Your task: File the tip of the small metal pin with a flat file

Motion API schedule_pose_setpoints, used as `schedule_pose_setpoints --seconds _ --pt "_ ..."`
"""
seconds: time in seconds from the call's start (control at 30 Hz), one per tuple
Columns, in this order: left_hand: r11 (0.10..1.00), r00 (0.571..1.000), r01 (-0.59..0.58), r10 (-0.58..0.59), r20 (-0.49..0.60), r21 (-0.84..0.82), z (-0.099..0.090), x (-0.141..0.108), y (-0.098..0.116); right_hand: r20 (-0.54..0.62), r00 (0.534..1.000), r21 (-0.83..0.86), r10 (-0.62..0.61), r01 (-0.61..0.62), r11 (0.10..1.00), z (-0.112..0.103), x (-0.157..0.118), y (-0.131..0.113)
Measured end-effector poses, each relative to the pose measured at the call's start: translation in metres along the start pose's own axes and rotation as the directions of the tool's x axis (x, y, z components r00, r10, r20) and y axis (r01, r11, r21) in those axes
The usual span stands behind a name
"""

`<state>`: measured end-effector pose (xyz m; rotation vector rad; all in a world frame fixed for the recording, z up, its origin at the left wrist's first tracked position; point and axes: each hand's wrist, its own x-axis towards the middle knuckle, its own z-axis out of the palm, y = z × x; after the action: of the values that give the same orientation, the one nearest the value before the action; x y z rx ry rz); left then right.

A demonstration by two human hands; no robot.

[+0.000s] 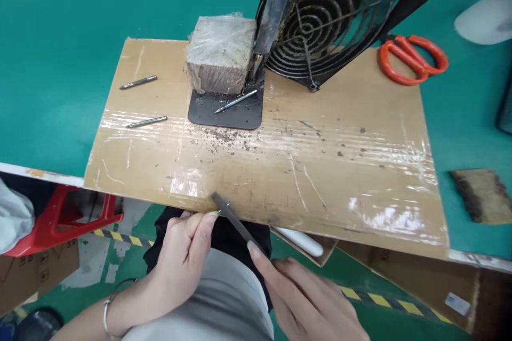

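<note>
At the front edge of the cardboard, my left hand [186,248] is closed in a pinch on a small metal piece [219,212]. Only its end shows beyond my thumb, and it looks like a soldering iron tip. My right hand [300,295] grips a flat metal file [238,224], index finger stretched along it. The file's far end lies across the cardboard edge, against or very near the held piece. Loose soldering iron tips [146,122] lie farther back: a second tip [138,82] on the cardboard, a third tip [236,102] on a black plate.
The tape-covered cardboard sheet [360,186] carries dark crumbs. A wrapped block [222,53] sits on the black plate [224,117], beside a soldering iron [276,8] and a black fan [308,32]. Red-handled scissors [414,58] and a brown sponge piece [482,194] lie right.
</note>
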<state>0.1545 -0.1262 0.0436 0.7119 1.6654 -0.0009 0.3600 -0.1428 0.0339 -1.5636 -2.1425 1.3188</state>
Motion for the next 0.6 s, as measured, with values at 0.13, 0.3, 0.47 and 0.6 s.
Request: schedule_pose_setpoints --seconds 0.13,0.3,0.47,0.6 --pt "0.996 0.998 -0.050 0.051 -0.020 0.074 -0.001 0.002 0.003 -0.064 0.998 0.040 0.017 -0.015 0.999 0.011 0.020 -0.003" --pt "0.985 0.992 -0.113 0.119 -0.041 0.134 -0.001 0.002 0.003 0.018 1.000 0.032 0.015 -0.015 0.999 0.000 0.008 -0.003" --pt "0.983 0.991 -0.127 0.133 -0.034 0.131 -0.001 0.002 0.002 -0.057 0.998 0.035 0.036 -0.034 0.999 0.006 0.016 -0.005" --pt "0.984 0.991 -0.117 0.124 -0.043 0.137 -0.001 0.003 0.002 -0.052 0.998 0.005 0.045 -0.044 0.999 0.004 0.014 -0.008"
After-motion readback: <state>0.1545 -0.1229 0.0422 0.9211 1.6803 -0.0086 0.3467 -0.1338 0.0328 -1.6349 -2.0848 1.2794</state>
